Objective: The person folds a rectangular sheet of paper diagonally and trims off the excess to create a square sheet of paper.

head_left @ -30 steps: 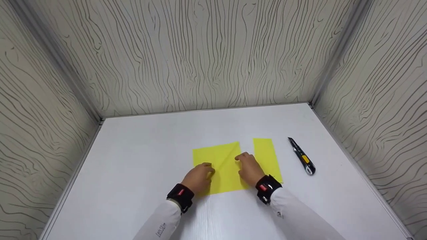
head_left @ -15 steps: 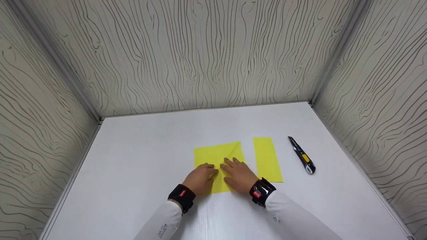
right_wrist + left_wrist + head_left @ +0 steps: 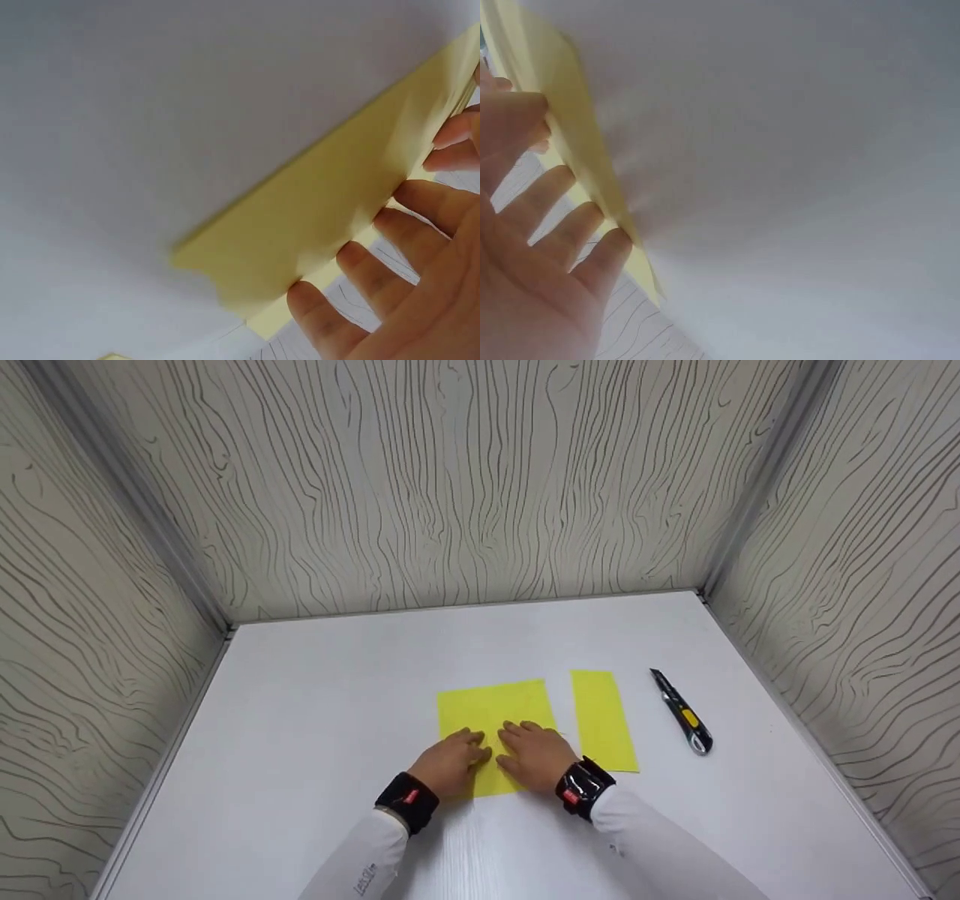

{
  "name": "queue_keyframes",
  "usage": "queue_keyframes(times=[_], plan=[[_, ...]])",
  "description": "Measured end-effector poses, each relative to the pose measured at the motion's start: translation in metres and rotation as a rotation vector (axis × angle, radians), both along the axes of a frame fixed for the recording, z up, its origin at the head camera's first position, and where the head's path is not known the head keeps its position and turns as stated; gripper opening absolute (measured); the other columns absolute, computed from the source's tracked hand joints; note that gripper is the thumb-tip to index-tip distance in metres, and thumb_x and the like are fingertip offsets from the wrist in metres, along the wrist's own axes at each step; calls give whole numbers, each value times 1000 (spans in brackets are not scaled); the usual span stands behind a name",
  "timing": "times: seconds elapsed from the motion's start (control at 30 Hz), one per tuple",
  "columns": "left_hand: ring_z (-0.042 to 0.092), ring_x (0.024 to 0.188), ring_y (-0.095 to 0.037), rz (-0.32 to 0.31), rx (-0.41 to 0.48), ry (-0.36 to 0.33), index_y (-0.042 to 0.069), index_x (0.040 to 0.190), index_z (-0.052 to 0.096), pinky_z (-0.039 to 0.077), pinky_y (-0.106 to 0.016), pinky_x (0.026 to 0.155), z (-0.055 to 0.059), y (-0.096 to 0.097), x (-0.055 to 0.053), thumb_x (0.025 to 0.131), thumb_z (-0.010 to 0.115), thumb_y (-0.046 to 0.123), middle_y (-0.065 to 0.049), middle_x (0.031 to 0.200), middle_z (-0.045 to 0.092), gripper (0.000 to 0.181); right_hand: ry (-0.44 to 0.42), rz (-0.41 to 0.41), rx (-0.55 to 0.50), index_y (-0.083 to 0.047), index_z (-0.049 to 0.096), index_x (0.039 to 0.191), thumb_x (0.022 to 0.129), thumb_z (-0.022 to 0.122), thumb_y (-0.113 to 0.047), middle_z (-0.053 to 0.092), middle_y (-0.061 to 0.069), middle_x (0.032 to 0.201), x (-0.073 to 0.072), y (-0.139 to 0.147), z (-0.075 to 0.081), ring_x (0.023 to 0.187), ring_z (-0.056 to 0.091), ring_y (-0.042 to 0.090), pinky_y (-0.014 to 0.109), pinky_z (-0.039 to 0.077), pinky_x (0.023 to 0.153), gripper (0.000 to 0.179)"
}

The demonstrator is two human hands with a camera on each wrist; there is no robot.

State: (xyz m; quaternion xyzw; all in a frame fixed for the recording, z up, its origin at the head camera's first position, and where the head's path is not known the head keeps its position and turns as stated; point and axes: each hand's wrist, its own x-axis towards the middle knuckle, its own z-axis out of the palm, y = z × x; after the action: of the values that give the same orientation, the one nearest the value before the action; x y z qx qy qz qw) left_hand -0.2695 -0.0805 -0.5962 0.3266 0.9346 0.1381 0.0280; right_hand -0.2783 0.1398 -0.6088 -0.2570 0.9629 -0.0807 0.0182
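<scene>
A roughly square sheet of yellow paper lies on the white table. My left hand rests on its left front part, the fingers reaching inward. On the front right part lies my right hand, fingers spread and fingertips on the paper. A narrow gap separates the two hands at the sheet's middle. In the left wrist view, extended fingertips of the left hand touch the yellow paper. The right wrist view has the right hand's fingertips pressing along the paper. Neither hand grips anything.
A narrow yellow paper strip lies just right of the sheet. Farther right is a black and yellow utility knife, its tip pointing toward the back. Wood-patterned walls enclose the white table at the back and sides.
My right hand has moved left from the sheet's right side and flattened onto it. The diagonal crease seen earlier has faded from view. The left hand has stayed nearly in place.
</scene>
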Motion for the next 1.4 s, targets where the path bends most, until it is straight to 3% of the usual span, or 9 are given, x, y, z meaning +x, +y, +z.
queue_keyframes(times=[0.17,0.37,0.6,0.8,0.97,1.13,1.23,1.4], plan=[[57,147,-42,-24,-41,-35,18,141,74,47,-51,122,4,-11,4,109,58,9,-15,156,63,37,-9,-79,-11,-6,63,150,110,58,-45,61,14,159,-10,3,-3,141,60,40,64,54,107,56],[53,151,-42,-103,-125,-43,21,149,69,43,-48,126,8,-26,6,108,63,14,-15,161,58,42,-26,-151,4,-6,59,155,111,55,-47,57,14,162,-24,11,-5,143,56,42,69,50,109,60],[42,159,-39,-90,-194,-162,31,153,64,36,-44,131,11,-38,5,98,72,18,-10,170,48,57,-37,-189,14,-6,56,157,112,52,-48,55,15,164,-42,25,-8,146,53,45,71,47,112,62],[43,158,-42,-87,-185,-190,33,145,71,36,-44,131,16,-44,6,92,74,17,-12,169,50,55,-15,-208,14,-4,55,157,112,52,-46,56,18,162,-51,37,-7,145,53,47,73,45,113,61],[46,157,-42,-69,-155,-199,33,138,77,41,-46,128,11,-46,3,91,76,14,-11,166,53,50,-38,-228,27,-2,52,158,113,50,-44,54,20,164,-54,45,-5,148,51,48,73,44,114,62],[47,156,-40,-54,-95,-203,29,134,79,42,-48,128,8,-46,1,86,78,8,-10,164,56,53,-55,-233,-71,2,50,159,114,49,-35,50,24,165,-53,58,4,150,48,51,74,41,116,58],[47,155,-40,-43,-59,-210,26,138,77,41,-50,128,8,-46,2,83,79,5,-11,163,57,59,-14,-263,-129,4,51,157,112,51,-27,50,28,164,-48,71,12,148,48,54,74,42,116,55],[39,160,-42,7,-17,-255,25,153,65,35,-55,130,7,-47,3,85,78,10,-13,168,49,70,32,-343,-120,10,56,149,107,55,-17,53,37,156,-36,93,24,142,51,58,74,46,111,49]])
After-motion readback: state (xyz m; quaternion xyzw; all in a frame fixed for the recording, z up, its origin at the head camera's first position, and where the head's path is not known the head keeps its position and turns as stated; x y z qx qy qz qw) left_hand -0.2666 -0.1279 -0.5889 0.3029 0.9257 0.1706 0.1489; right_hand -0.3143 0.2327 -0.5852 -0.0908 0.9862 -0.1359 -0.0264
